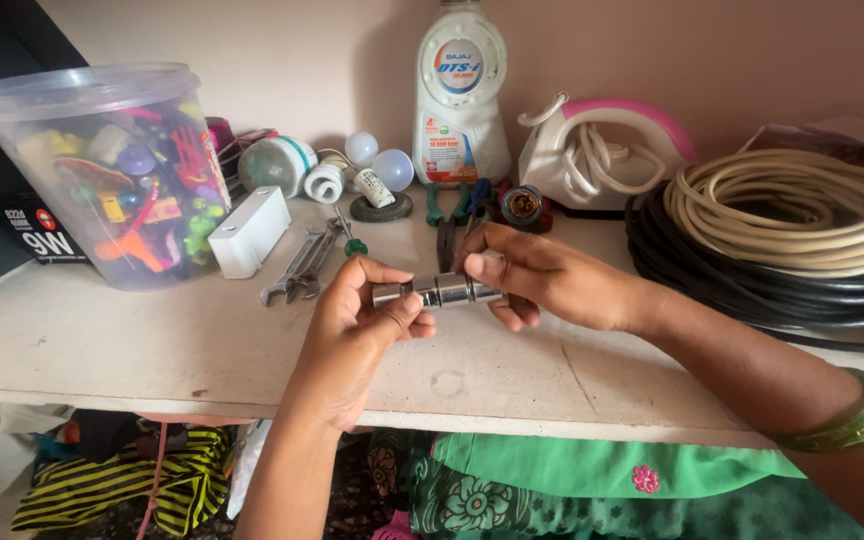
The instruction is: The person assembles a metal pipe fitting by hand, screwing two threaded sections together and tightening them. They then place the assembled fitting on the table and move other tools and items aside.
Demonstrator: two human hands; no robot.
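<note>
1. Together, the left hand (352, 325) and right hand (537, 275) clamp each end of a short shiny metal cylinder (437, 290), held level just above the pale table (132, 350).
2. Steel spanners (302, 265) lie near, behind the left hand.

The fitting (439, 290) I hold is shiny silver. My bangles (857, 420) are green. The iron (602, 150) at the shelf's back edge is white with pink; the cable coils (782, 215) at its right edge are cream over black.

Glossy metal cylinder (437, 290) — matt, rough shelf (152, 340), clear plastic tub (102, 170), dull steel spanners (302, 265)
</note>
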